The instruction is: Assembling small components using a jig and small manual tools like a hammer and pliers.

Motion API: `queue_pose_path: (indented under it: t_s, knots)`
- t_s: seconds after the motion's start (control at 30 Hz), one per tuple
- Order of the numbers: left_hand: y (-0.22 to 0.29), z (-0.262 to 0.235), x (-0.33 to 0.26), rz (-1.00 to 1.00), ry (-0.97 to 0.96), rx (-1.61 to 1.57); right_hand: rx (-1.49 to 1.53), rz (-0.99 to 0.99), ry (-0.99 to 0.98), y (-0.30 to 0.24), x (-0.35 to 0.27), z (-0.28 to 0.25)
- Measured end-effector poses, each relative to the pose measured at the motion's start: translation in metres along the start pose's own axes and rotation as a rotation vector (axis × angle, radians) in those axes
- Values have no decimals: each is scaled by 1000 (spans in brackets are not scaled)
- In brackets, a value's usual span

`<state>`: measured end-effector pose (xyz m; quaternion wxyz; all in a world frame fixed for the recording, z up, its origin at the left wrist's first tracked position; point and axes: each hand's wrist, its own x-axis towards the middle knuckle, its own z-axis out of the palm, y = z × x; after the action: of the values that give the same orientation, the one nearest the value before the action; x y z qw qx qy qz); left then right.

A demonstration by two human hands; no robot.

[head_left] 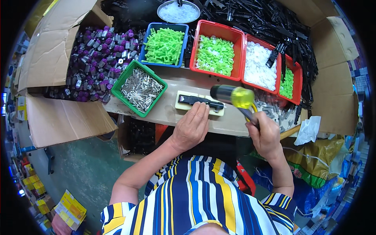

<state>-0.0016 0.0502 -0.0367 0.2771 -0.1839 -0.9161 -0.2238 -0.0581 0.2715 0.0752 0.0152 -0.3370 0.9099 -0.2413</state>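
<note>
My left hand [192, 125] reaches in from the lower left, its fingertips pressed together on a long black plastic part [190, 100]. That part lies lengthwise in a cream block-shaped holder [181, 106] on the bench. Closed around a handle, my right hand [265, 133] holds up a mallet [242, 98] with a yellow and black head, slightly blurred. The mallet head hangs to the right of the holder, apart from the black part. Left of the holder, a green bin [116, 91] holds metal pins [141, 90].
Behind stand a blue bin [183, 47] of green plastic pieces and red bins [239, 35] of green and white pieces. Grey-purple parts [98, 55] fill a left carton [47, 62]. Black parts [266, 19] pile up behind. Small grey pieces [274, 111] lie right, near crumpled white paper [308, 130].
</note>
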Motion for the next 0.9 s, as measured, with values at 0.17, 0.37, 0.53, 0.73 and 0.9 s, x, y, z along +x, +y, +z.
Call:
queue_pose_path:
  t_s: [0.17, 0.37, 0.53, 0.73, 0.9]
  knots:
    - [1, 2, 5, 14, 7, 6, -190, -18, -99, 13, 22, 25]
    - [-2, 2, -1, 12, 22, 26, 3, -61, -31, -9, 35, 2]
    - [-3, 4, -2, 31, 13, 44, -187, -38, -259, 12, 33, 35]
    - [-5, -12, 0, -5, -5, -76, -248, -33, -276, 9, 36, 34]
    - [-19, -14, -7, -27, 19, 11, -167, 3, -242, 14, 29, 39]
